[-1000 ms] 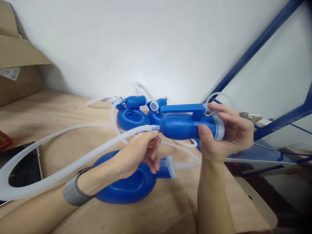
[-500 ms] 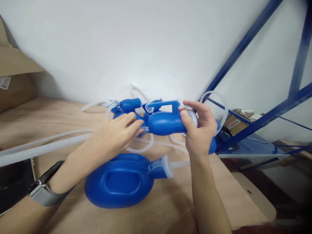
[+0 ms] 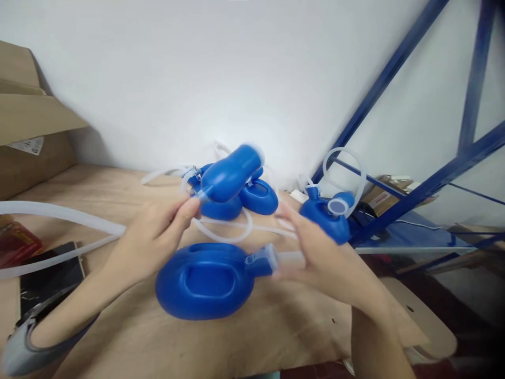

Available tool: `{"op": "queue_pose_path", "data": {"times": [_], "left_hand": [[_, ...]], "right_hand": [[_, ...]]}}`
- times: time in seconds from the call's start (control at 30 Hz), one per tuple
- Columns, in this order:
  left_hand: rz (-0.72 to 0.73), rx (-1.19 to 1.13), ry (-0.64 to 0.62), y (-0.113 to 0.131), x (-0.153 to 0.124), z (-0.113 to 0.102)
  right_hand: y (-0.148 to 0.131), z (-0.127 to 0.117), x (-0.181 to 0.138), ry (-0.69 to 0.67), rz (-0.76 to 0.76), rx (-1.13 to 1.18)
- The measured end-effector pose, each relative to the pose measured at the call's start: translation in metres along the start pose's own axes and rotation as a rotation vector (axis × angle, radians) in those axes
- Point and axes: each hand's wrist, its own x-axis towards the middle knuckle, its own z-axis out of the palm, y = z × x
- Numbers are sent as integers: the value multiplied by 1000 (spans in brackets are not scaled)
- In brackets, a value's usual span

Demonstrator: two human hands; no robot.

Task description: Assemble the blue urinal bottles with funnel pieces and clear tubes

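Observation:
My left hand (image 3: 168, 226) is closed around the narrow end of a blue plastic urinal funnel (image 3: 231, 173), where it joins the clear hose. The funnel is tilted, its wide mouth up and to the right. From the hand, a whitish hose (image 3: 59, 213) runs off to the left edge. My right hand (image 3: 303, 245), slightly blurred, has thumb and fingers apart, with its thumb by the mouth of a large blue urinal bottle (image 3: 205, 284). That bottle lies on its side on the wooden table (image 3: 252, 342), neck to the right. Whether the thumb touches it I cannot tell.
More blue bottles (image 3: 258, 197) with coiled clear tubes lie against the white wall. Another bottle (image 3: 327, 221) with a hose loop sits at the right, by the blue metal rack (image 3: 379, 95). A cardboard box (image 3: 39, 158) and a dark flat object (image 3: 51, 273) are at the left.
My right hand has let go of the funnel and moved down toward the large bottle's neck. In my left hand the funnel has swung up to the left, mouth tilted upward.

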Motion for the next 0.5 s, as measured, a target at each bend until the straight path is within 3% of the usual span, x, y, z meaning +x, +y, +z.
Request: {"op": "queue_pose_path", "data": {"times": [0.07,0.13,0.33,0.5], "left_hand": [[-225,-248,-140,1,-8,5],[-328,-350,-237,2,-17,16],[-268,-117,-298,2,-31,47],[-274,-82,-396,5,-31,26]], "right_hand": [[-6,19,-11,-172,10,-36],[-9,38,-18,-202,56,-71],[-15,60,-27,-71,111,-256],[-25,62,-28,-27,176,-276]]}}
